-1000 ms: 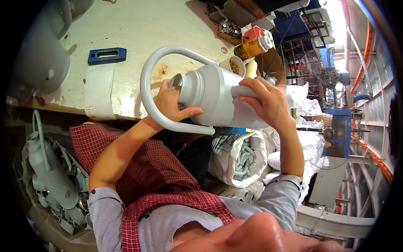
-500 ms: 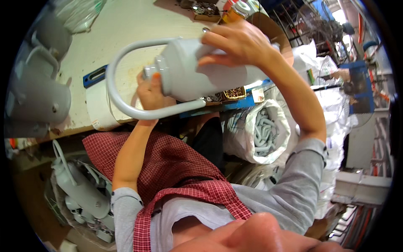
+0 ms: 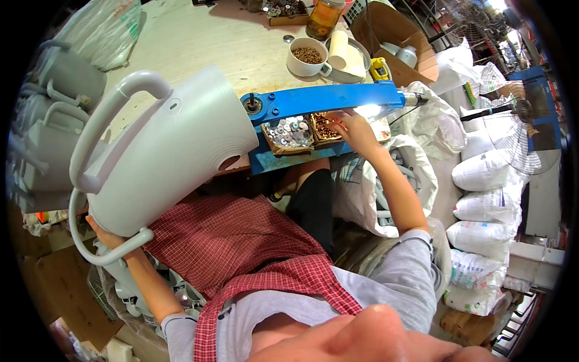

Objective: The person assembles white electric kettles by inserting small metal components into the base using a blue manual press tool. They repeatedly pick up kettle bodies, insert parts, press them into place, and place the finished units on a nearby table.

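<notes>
A large pale grey plastic jug shell [image 3: 175, 151] with a loop handle [image 3: 81, 163] lies tilted, its wide end against the tip of a blue machine arm [image 3: 325, 99]. My left hand [image 3: 105, 234] grips the narrow end from below; most of its fingers are hidden behind the shell. My right hand [image 3: 357, 133] is beside the lit underside of the blue arm, fingers bent together over a small tray of copper-coloured rivets [image 3: 325, 128]. What its fingertips hold, if anything, is too small to make out. Next to it sits a tray of silvery washers [image 3: 288, 133].
On the table stand a white cup of small brown pieces [image 3: 306, 57], a jar of amber liquid [image 3: 325, 18] and a yellow tape measure [image 3: 380, 69]. More grey jugs [image 3: 54, 133] crowd the left. A white sack of grey handles [image 3: 386, 187] stands below, right of my knees.
The jug shell has swung left, its wide end now at the blue arm. My right hand has let go of it and moved down to the rivets; my left hand has shifted left and nearer.
</notes>
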Motion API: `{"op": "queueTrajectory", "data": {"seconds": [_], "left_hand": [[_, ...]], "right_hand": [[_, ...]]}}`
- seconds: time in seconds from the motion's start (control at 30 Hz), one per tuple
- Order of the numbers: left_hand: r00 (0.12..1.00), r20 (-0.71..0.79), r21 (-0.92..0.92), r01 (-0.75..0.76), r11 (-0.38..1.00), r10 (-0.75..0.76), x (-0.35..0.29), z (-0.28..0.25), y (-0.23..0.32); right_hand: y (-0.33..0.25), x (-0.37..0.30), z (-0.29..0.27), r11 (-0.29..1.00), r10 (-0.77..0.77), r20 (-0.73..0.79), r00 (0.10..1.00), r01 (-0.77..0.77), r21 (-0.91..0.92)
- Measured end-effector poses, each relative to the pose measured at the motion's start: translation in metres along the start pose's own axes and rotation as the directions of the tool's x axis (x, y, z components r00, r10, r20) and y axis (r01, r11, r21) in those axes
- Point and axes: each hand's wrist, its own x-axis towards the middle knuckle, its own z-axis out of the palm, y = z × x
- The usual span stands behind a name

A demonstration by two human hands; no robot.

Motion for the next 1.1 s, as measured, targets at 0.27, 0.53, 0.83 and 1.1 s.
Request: {"op": "queueTrajectory", "data": {"seconds": [0.27,0.53,0.83,1.1], "left_hand": [[0.999,0.002,0.006,-0.034,0.999,0.034,-0.006,-0.006,-0.02],[0.998,-0.061,0.026,0.012,1.0,-0.01,-0.013,-0.016,-0.013],[0.992,-0.066,-0.185,0.09,0.979,-0.103,-0.009,-0.039,-0.028],[0.997,-0.003,-0.143,0.074,0.987,-0.075,-0.01,-0.032,-0.029]], "right_hand": [[0.003,0.009,0.013,0.95,0.091,0.005,0.996,-0.086,-0.301],[-0.145,0.062,-0.045,0.908,-0.262,-0.155,0.953,0.297,0.295],[-0.153,0.113,-0.035,0.859,-0.177,0.017,0.984,0.147,0.49],[-0.157,0.108,-0.024,0.884,-0.087,0.031,0.996,0.063,0.464]]}}
